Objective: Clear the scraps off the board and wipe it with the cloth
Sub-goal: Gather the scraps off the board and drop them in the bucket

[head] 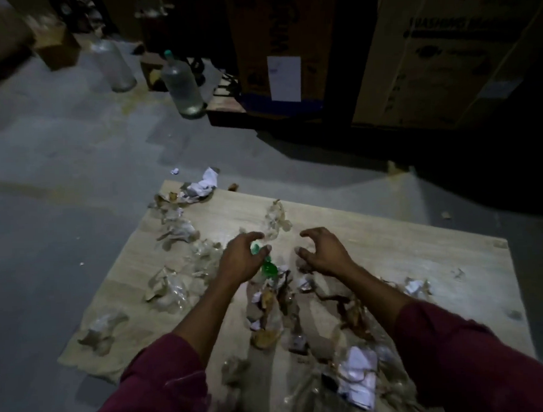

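Clearly scrap-clearing step: left hand (240, 260) pinches green scrap (268, 268), right hand (323, 253) curled, holding nothing, above littered board (390, 250) on floor; next gather piles, cloth unseen.

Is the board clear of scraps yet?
No, crumpled paper and plastic scraps lie scattered across the board, around both hands.

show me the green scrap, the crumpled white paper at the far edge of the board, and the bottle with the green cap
green scrap (269, 268): head view, its lower lobe.
crumpled white paper (203, 184): head view, its middle.
bottle (181, 82): head view, its clear body.
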Demonstrator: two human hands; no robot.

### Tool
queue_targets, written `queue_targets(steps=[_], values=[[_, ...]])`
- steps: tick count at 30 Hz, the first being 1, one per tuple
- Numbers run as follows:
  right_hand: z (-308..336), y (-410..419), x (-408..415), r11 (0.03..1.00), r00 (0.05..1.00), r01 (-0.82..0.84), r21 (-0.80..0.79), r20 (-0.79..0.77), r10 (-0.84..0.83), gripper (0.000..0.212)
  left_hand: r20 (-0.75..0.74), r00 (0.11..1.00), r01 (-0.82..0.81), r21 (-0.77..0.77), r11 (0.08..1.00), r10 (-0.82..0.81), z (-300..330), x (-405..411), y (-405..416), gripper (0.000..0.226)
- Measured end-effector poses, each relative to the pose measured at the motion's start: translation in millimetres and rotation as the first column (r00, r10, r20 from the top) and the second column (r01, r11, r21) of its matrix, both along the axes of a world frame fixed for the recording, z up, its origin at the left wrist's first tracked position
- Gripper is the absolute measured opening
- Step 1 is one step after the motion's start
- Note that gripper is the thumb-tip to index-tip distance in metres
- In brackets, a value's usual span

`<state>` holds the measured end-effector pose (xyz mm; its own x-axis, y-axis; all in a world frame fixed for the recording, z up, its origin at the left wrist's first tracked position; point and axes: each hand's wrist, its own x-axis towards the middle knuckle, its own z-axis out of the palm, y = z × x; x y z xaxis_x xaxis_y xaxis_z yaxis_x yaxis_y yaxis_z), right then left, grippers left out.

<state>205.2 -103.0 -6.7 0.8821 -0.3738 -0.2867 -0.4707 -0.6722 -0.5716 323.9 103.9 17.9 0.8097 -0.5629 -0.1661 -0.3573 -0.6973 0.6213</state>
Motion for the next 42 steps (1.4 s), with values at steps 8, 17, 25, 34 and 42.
queue_targets(steps=[8, 17, 25, 34, 42], values=[[-30.5, 29.1, 178.8, 0.996, 0.987, -0.055, -0.075, -0.154, 0.043, 0.083, 0.076, 0.980, -0.192, 0.166, 0.967, 0.182, -33.2, 154.5, 76.1, 0.078], [-52.1, 65.8, 103.9, 0.897, 0.912, -0.342, -0.280, -0.327, 0.246, 0.060, -0.131, 0.991, -0.020, 0.166, 0.986, 0.042, -83.1, 101.7, 70.5, 0.073], [-23.3, 67.7, 42.8, 0.988, 0.978, -0.093, -0.123, -0.195, 0.068, 0.047, -0.086, 0.976, 0.188, -0.123, 0.975, -0.199, -72.8, 33.5, 42.4, 0.061], [21.2, 83.4, 194.7, 0.989, 0.958, 0.005, -0.148, -0.282, -0.047, 0.020, 0.032, 0.978, -0.190, -0.258, 0.947, 0.205, -36.8, 210.2, 75.2, 0.023], [-4.0, 91.4, 244.5, 0.963, 0.906, -0.190, -0.194, -0.412, 0.096, 0.089, 0.103, 0.992, 0.043, 0.223, 0.974, -0.067, -81.6, 330.0, 48.2, 0.082]])
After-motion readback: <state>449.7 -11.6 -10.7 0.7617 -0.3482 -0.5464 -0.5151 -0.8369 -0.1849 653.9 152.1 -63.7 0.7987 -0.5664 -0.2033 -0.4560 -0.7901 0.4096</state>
